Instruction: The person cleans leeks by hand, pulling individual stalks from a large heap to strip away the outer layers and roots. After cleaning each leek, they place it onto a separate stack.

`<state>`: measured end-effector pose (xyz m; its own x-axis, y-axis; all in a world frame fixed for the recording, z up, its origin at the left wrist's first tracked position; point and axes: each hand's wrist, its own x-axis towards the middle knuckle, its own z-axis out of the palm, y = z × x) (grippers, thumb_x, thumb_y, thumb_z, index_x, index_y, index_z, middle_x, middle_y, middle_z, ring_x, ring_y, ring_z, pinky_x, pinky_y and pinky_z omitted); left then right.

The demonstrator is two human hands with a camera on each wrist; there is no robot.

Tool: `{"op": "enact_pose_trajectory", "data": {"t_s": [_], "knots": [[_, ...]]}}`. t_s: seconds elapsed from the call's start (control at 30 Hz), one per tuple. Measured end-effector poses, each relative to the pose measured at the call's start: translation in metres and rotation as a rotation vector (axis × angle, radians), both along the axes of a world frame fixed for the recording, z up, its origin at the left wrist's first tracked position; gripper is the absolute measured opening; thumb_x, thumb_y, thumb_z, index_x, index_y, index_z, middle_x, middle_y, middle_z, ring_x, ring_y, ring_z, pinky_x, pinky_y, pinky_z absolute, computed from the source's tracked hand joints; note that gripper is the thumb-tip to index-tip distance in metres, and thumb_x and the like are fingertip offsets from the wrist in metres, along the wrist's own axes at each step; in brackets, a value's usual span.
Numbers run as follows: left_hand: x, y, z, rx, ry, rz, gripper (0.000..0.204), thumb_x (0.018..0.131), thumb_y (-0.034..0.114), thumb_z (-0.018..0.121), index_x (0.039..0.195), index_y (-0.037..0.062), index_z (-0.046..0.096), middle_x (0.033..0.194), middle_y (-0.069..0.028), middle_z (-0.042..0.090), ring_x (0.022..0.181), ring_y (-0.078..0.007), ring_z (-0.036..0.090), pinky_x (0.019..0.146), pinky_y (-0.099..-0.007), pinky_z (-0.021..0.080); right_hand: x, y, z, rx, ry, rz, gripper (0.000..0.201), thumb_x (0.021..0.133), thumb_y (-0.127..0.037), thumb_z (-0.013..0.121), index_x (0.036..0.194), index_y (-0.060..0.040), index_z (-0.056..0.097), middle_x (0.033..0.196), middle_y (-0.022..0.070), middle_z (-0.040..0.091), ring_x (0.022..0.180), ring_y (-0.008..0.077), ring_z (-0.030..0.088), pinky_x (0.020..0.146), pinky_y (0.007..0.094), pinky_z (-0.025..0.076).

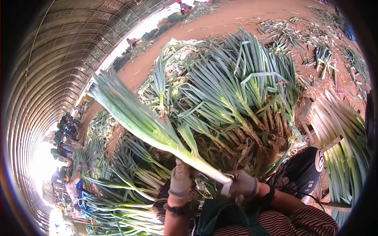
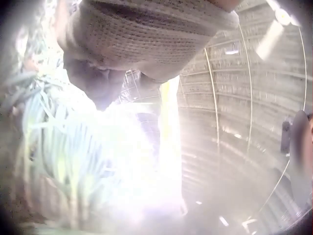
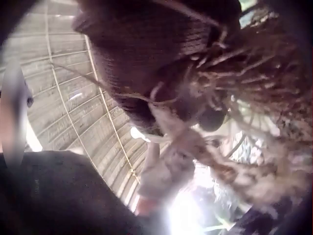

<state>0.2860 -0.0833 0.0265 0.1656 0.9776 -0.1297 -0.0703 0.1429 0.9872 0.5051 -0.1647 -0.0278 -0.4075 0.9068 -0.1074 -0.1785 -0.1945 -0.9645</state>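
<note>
A long green onion (image 1: 169, 145) slants across the front of my body, its leaves fanning to the upper left and its white shank toward me. My gloved left hand (image 1: 181, 179) grips the shank near the middle; in the left wrist view the curled glove (image 2: 142, 39) is above the overexposed pale stalk (image 2: 170, 122). My gloved right hand (image 1: 243, 185), slightly blurred, holds the white root end. Stringy brown roots (image 3: 259, 73) stick out beside the right glove (image 3: 146, 58) in the right wrist view, with the left glove (image 3: 166, 171) beyond.
A big heap of untrimmed green onions (image 1: 236, 86) stands ahead, roots toward me. Cleaned white-shanked ones (image 1: 334, 137) lie at the right in a frame, and more stalks (image 1: 130, 212) lie at the lower left. Another person (image 1: 73, 188) is at the far left under the arched roof (image 1: 51, 70).
</note>
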Motion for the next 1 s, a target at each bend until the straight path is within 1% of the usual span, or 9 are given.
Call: {"op": "enact_pose_trajectory", "data": {"t_s": [0.13, 0.2, 0.27, 0.43, 0.57, 0.63, 0.67, 0.7, 1.0], "knots": [[0.033, 0.013, -0.006, -0.224, -0.803, -0.206, 0.044, 0.097, 0.048, 0.047, 0.093, 0.0051, 0.057, 0.072, -0.0048, 0.053, 0.066, -0.0151, 0.049, 0.061, -0.0265, 0.041, -0.024, -0.004, -0.031, -0.085, 0.228, 0.109, 0.043, 0.081, -0.007, 0.069, 0.122, 0.0034, 0.058, 0.101, 0.0065, 0.068, 0.091, 0.0088, 0.061, 0.081, 0.0265, 0.051], [0.038, 0.020, -0.018, -0.172, -0.792, -0.011, 0.038, 0.095, 0.042, 0.054, 0.077, 0.0093, 0.052, 0.063, 0.0006, 0.041, 0.053, -0.0126, 0.035, 0.051, -0.0258, 0.035, -0.019, -0.006, -0.020, -0.031, -0.015, -0.080, 0.044, 0.082, -0.009, 0.069, 0.123, 0.0020, 0.058, 0.104, 0.0062, 0.067, 0.091, 0.0093, 0.061, 0.079, 0.0267, 0.051], [0.041, 0.011, -0.008, -0.237, -0.753, -0.190, 0.033, 0.097, 0.036, 0.051, 0.081, 0.0083, 0.056, 0.064, -0.0012, 0.046, 0.056, -0.0117, 0.042, 0.050, -0.0241, 0.035, -0.016, -0.009, -0.015, 0.034, -0.142, -0.079, 0.039, 0.084, -0.016, 0.070, 0.119, 0.0011, 0.061, 0.092, 0.0059, 0.069, 0.081, 0.0075, 0.061, 0.070, 0.0269, 0.051], [0.047, -0.010, -0.086, 0.132, 0.511, -0.379, 0.024, 0.096, 0.027, 0.055, 0.095, 0.0044, 0.063, 0.076, -0.0041, 0.059, 0.066, -0.0132, 0.055, 0.059, -0.0275, 0.048, -0.017, -0.020, -0.009, 0.122, 0.025, 0.004, 0.037, 0.087, -0.024, 0.070, 0.115, -0.0011, 0.064, 0.074, -0.0005, 0.064, 0.065, 0.0033, 0.054, 0.057, 0.0230, 0.046], [0.009, 0.001, -0.263, -0.695, -0.951, 0.043, 0.025, 0.095, 0.026, 0.056, 0.098, 0.0032, 0.066, 0.081, -0.0030, 0.062, 0.064, -0.0113, 0.054, 0.061, -0.0270, 0.049, -0.013, -0.021, -0.017, -0.032, 0.070, 0.054, 0.038, 0.088, -0.029, 0.068, 0.111, 0.0010, 0.065, 0.074, -0.0005, 0.064, 0.059, 0.0044, 0.057, 0.050, 0.0211, 0.043], [0.018, -0.019, -0.087, 0.297, 0.123, 0.028, 0.027, 0.095, 0.030, 0.056, 0.098, 0.0050, 0.067, 0.082, -0.0028, 0.062, 0.063, -0.0106, 0.053, 0.058, -0.0262, 0.047, -0.011, -0.021, -0.007, -0.009, 0.180, 0.079, 0.038, 0.090, -0.031, 0.066, 0.110, 0.0013, 0.066, 0.076, -0.0003, 0.064, 0.062, 0.0043, 0.058, 0.052, 0.0208, 0.044], [0.006, -0.009, -0.052, 0.276, 0.174, -0.078, 0.028, 0.096, 0.031, 0.056, 0.095, 0.0056, 0.068, 0.082, -0.0025, 0.062, 0.063, -0.0101, 0.054, 0.059, -0.0243, 0.045, -0.012, -0.022, -0.003, 0.001, 0.236, 0.091, 0.038, 0.090, -0.032, 0.065, 0.110, 0.0015, 0.066, 0.077, -0.0002, 0.064, 0.063, 0.0042, 0.058, 0.053, 0.0206, 0.044], [0.016, -0.015, -0.010, 0.161, -0.306, 0.059, 0.026, 0.096, 0.030, 0.055, 0.099, 0.0056, 0.065, 0.084, -0.0034, 0.062, 0.069, -0.0103, 0.056, 0.061, -0.0225, 0.045, -0.015, -0.023, -0.012, 0.022, 0.342, 0.104, 0.040, 0.093, -0.034, 0.063, 0.110, 0.0018, 0.065, 0.079, 0.0005, 0.065, 0.065, 0.0046, 0.059, 0.053, 0.0197, 0.045], [0.004, -0.015, 0.018, 0.229, -0.356, 0.102, 0.045, 0.090, 0.039, 0.067, 0.111, 0.0016, 0.055, 0.098, -0.0057, 0.061, 0.089, -0.0150, 0.059, 0.082, -0.0294, 0.049, -0.018, -0.025, -0.017, -0.160, 0.274, 0.161, 0.047, 0.094, -0.043, 0.058, 0.108, 0.0010, 0.066, 0.080, 0.0012, 0.065, 0.067, 0.0061, 0.060, 0.056, 0.0214, 0.047]]}}
